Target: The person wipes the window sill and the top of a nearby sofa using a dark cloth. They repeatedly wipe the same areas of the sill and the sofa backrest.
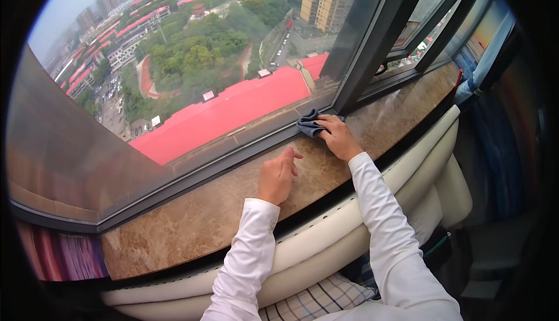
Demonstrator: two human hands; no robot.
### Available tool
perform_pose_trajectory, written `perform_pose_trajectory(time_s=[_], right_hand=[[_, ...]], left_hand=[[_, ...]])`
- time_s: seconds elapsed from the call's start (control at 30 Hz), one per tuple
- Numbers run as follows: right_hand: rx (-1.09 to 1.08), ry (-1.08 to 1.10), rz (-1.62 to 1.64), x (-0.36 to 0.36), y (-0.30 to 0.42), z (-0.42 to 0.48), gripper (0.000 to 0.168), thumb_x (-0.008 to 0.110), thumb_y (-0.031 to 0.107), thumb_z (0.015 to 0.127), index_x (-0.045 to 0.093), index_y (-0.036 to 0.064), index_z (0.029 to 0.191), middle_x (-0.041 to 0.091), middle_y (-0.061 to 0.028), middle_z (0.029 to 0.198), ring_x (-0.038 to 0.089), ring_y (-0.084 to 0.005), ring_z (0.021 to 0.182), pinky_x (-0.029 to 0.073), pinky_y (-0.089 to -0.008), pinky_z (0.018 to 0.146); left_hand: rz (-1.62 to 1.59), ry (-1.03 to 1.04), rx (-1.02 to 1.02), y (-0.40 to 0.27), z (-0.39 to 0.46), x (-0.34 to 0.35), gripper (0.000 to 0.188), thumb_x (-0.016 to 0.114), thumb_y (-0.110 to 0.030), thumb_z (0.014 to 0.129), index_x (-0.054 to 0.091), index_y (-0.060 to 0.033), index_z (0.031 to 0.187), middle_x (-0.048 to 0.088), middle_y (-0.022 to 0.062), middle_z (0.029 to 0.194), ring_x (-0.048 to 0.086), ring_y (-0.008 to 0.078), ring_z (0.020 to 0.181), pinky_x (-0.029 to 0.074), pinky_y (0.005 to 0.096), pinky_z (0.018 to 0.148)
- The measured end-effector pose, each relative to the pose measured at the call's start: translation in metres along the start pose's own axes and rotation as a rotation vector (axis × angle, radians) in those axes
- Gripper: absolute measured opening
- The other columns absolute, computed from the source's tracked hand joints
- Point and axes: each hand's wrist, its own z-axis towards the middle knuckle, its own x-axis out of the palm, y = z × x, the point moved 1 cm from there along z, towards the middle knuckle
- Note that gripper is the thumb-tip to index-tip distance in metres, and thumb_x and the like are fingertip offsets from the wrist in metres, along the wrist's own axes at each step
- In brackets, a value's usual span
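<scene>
My right hand (339, 135) grips a crumpled dark blue-grey cloth (310, 123). It presses the cloth against the lower window frame (244, 149), close to the foot of the upright mullion (369, 45). Beneath lies a brown marbled stone windowsill (174, 233). My left hand (277, 176) hovers over or rests near the sill, to the left of the cloth; contact is unclear. Its fingers are loosely curled, and nothing shows in them. Behind the frame is a large glass pane (209, 80) with buildings, trees and red roofs far below.
A cream padded headboard or sofa back (323, 233) runs along the sill's near edge. Below it lies a checked cushion (323, 297). At right, a window sash (441, 24) stands tilted outward near a light blue curtain (487, 59). A purple-red patterned panel (65, 253) borders the sill's left end.
</scene>
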Motion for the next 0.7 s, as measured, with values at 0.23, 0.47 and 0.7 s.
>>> perform_pose_trajectory(time_s=[0.23,0.47,0.7], right_hand=[[0.216,-0.261,-0.327,-0.073,0.029,-0.005,0.030,0.050,0.014,0.084,0.066,0.004,0.107,0.062,-0.0114,0.117,0.054,-0.0316,0.106,0.045,-0.0411,0.092],[-0.060,0.206,0.180,-0.072,0.044,0.014,0.031,0.056,0.013,0.085,0.066,0.005,0.113,0.061,-0.0140,0.120,0.056,-0.0304,0.113,0.041,-0.0361,0.098],[0.205,-0.132,-0.075,-0.018,-0.004,0.009,0.030,0.057,0.022,0.084,0.067,0.009,0.109,0.065,-0.0193,0.100,0.061,-0.0384,0.094,0.048,-0.0442,0.086]], left_hand=[[0.090,-0.037,0.033,-0.082,-0.014,-0.004,0.064,0.025,-0.049,0.102,0.071,-0.0049,0.092,0.055,0.0027,0.056,0.050,0.0117,0.053,0.040,0.0286,0.055],[0.134,-0.042,0.028,-0.088,0.013,0.008,0.045,0.041,-0.039,0.100,0.070,-0.0054,0.091,0.054,0.0022,0.054,0.050,0.0094,0.052,0.040,0.0265,0.053],[0.115,-0.037,0.038,-0.024,0.014,-0.003,0.039,0.045,-0.035,0.099,0.070,-0.0054,0.089,0.051,0.0011,0.052,0.048,0.0083,0.050,0.039,0.0260,0.051]])
